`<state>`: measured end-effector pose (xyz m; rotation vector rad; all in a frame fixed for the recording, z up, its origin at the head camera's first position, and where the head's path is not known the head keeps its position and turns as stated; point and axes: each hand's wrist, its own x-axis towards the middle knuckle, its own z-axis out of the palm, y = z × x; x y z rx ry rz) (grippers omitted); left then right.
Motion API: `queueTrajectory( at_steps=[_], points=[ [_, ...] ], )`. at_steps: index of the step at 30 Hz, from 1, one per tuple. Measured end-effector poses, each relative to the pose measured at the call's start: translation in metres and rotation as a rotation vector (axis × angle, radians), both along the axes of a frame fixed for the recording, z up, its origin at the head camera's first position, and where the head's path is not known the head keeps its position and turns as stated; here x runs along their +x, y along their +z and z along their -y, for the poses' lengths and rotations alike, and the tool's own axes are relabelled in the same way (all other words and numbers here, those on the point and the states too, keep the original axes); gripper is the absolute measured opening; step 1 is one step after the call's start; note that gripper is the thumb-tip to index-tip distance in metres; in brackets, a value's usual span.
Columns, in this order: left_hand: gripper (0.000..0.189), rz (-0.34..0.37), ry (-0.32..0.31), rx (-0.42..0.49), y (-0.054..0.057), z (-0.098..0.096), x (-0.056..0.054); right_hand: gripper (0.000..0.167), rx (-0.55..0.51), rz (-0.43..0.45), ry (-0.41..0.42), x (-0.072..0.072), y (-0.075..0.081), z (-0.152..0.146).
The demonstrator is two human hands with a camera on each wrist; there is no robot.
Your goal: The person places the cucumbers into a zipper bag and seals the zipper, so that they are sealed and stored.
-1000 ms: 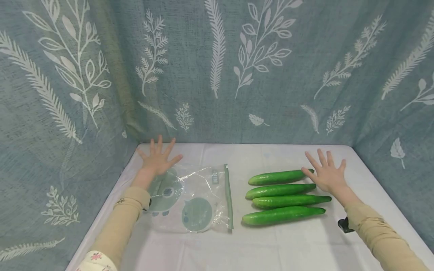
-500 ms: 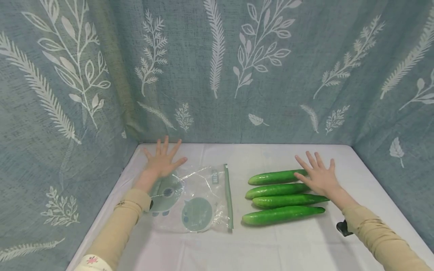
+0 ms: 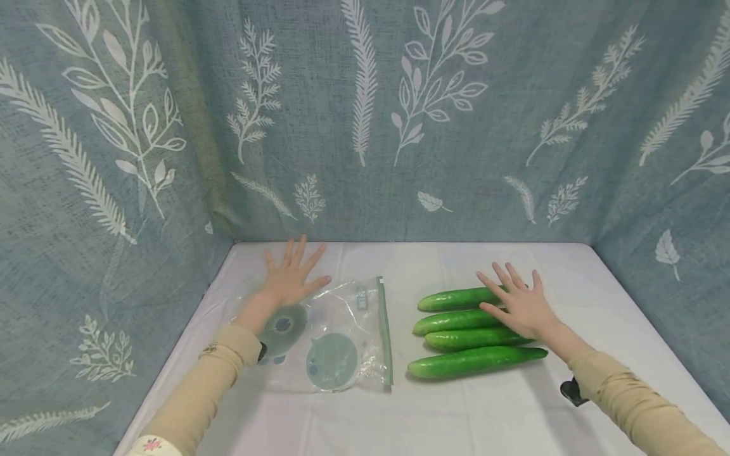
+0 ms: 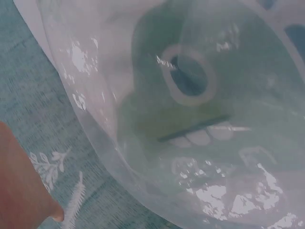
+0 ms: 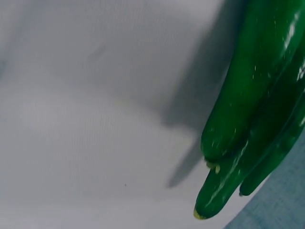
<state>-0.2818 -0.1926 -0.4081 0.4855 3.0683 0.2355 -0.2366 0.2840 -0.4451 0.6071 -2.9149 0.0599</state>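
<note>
Both hands are spread wide, nothing held: the left hand (image 3: 288,283) over the bag (image 3: 342,310), the right hand (image 3: 525,309) over the cucumbers (image 3: 476,363). Four are laid side by side on the counter (image 3: 410,421), long axes left to right, darker tips rightward, apparently aligned for easy access; the bag's zip (image 3: 385,332) is turned towards them.

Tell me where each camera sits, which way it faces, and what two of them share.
Head: worn on the head, facing forward and down at the bag, cucumbers and curtain; left hand, right hand and sleeves show.
Left wrist: worn on that wrist, aimed closely at the bag; part of a hand shows at the left edge.
Right wrist: worn on that wrist, aimed at cucumbers and table; no hand shows.
Head and right wrist share the cucumbers.
</note>
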Motion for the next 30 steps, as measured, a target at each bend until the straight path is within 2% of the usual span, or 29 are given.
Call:
queueTrajectory(
  at_steps=[12, 21, 26, 30],
  points=[
    [0.076, -0.014, -0.105, -0.020, -0.005, -0.021, 0.010, 0.066, 0.006, 0.012, 0.123, 0.008, -0.007, 0.025],
    [0.077, -0.020, -0.200, 0.016, -0.008, -0.038, 0.019, 0.058, -0.078, 0.094, 0.281, 0.017, -0.007, 0.048],
    [0.079, -0.004, -0.245, -0.002, -0.013, -0.048, 0.024, 0.056, -0.091, 0.146, 0.362, 0.024, -0.009, 0.062],
    [0.079, 0.014, -0.277, -0.007, -0.016, -0.057, 0.029, 0.056, -0.107, 0.153, 0.420, 0.027, -0.011, 0.075]
  ],
)
